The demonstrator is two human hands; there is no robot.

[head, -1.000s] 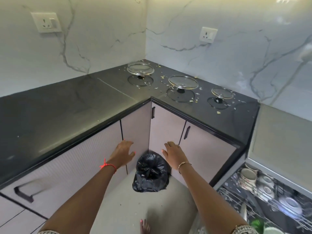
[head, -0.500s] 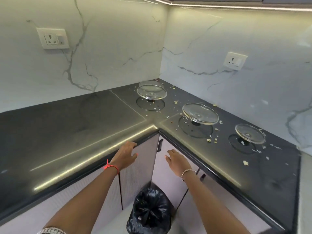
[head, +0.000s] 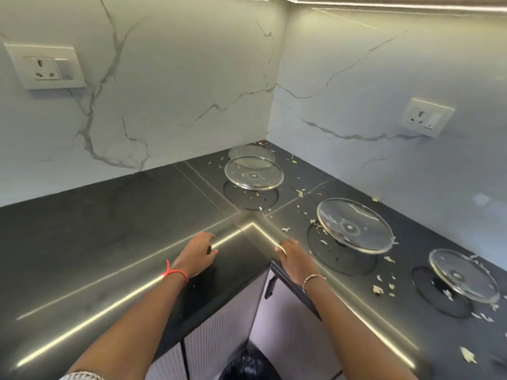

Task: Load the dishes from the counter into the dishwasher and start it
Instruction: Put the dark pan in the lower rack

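Hands out over the inside corner of the glossy black stone counter [head: 96, 242], lower middle of the frame. Your left hand [head: 196, 256], red thread at the wrist, is palm down with its fingers loosely bent and a little apart, holding nothing; I cannot tell whether the tips touch the stone. Your right hand [head: 295, 260], thin bracelet at the wrist, is just to its right over the counter's edge, fingers stretched forward and close together, also holding nothing. The dishes are all on the counter. A round clear glass lid with a metal rim [head: 253, 175] sits deep in the corner at centre frame, propped up and tilted. A larger round glass lid [head: 355, 224] lies right of centre, near your right fingertips but apart from them. A smaller round glass lid [head: 463, 274] is at the right edge. Pale food scraps [head: 380, 289] litter the stone around all three. One white wall socket [head: 45, 67] is at upper left and a second white socket [head: 428, 117] at right. At bottom centre, a black bin bag [head: 247, 366] sits below the pale ribbed cabinet doors [head: 216, 338].
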